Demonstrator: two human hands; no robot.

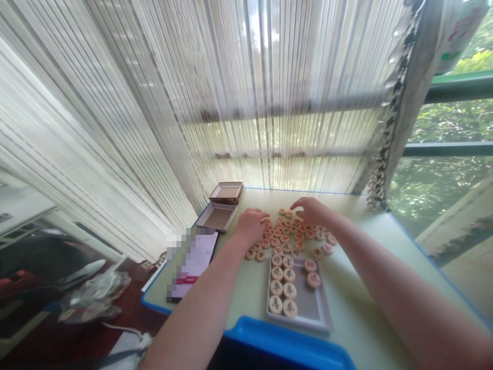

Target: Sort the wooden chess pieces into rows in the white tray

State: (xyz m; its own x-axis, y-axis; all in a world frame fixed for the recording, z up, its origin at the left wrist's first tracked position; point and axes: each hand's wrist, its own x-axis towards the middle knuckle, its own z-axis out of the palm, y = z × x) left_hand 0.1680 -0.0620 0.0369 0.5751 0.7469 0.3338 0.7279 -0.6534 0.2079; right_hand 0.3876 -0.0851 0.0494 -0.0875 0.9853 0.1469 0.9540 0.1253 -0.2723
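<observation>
Several round wooden Chinese chess pieces [287,237] lie scattered on a pale green table [358,308]. My left hand [251,225] rests on the left side of the heap, fingers curled over some pieces. My right hand [311,209] hovers over the far right of the heap, fingers bent downward and pinched together; what they hold is hidden. Nearer me, a shallow grey tray [311,308] holds several pieces in rows along its left side, and two more sit further right.
A brown box [226,192] and its grey lid [216,217] sit at the table's far left. A phone [194,262] lies near the left edge. A blue tray rim [285,344] is at the near edge. Curtains hang behind.
</observation>
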